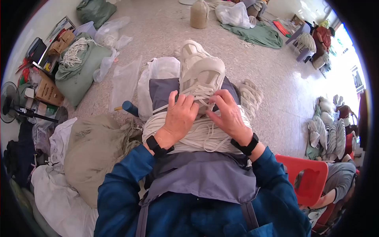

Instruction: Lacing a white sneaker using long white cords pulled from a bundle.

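Observation:
Across my lap, toe pointing away from me, lies a cream sneaker (pixel 202 79) with pale laces (pixel 203 91) crossing its front. Part of a second cream sneaker (pixel 189 49) shows just beyond it. My left hand (pixel 181 116) is at the left of the shoe's opening, its fingers bent round a shoelace whose loose length trails to the left. On the other side my right hand (pixel 229 118) pinches a lace between thumb and forefinger; the fingertips partly hide it. Beneath both wrists a thick bundle of off-white laces (pixel 197 138) rests over my grey apron (pixel 201 173).
A blue-capped cylinder (pixel 130 107) stands left of my lap, near a brown cloth sack (pixel 94 150). More laced shoes (pixel 251 98) lie to the right. A red plastic chair (pixel 304 173) is close at right, beside another seated person (pixel 335 181). A fan (pixel 12 102) stands far left.

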### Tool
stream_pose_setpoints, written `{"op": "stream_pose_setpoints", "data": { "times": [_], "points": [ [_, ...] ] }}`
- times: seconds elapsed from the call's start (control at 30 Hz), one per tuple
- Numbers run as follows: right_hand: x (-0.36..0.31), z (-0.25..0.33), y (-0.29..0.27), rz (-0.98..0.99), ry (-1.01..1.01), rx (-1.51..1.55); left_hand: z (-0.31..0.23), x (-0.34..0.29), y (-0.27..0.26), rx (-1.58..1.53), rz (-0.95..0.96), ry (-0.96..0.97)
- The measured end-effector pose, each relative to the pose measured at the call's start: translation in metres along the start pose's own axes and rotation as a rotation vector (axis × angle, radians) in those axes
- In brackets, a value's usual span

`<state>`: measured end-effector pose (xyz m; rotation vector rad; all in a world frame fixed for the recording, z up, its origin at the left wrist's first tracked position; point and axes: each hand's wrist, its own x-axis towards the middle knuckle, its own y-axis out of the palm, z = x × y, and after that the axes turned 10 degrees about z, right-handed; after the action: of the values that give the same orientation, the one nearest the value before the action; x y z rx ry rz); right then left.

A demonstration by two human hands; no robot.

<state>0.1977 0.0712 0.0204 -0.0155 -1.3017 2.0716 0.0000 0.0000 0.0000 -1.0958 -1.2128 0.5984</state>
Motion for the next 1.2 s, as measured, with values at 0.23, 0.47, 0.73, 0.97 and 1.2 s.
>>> {"op": "stream_pose_setpoints", "data": {
  "times": [0.23,0.47,0.73,0.97,1.2],
  "points": [
    [0.004,0.004,0.005,-0.062,0.083,-0.042,0.012,-0.017,-0.023,-0.02,0.154,0.07],
    [0.0,-0.001,0.003,-0.06,0.13,0.035,0.004,-0.003,-0.038,-0.417,0.037,-0.075],
    [-0.006,0.007,-0.001,-0.16,0.091,0.067,0.006,0.017,-0.014,-0.186,-0.125,-0.007],
    [0.026,0.014,0.007,-0.218,-0.125,-0.048,-0.011,0.002,-0.053,-0.502,-0.108,-0.059],
    [0.022,-0.026,0.01,-0.556,0.303,0.326,-0.003,-0.03,-0.063,-0.693,-0.022,-0.223]
  ]
}}
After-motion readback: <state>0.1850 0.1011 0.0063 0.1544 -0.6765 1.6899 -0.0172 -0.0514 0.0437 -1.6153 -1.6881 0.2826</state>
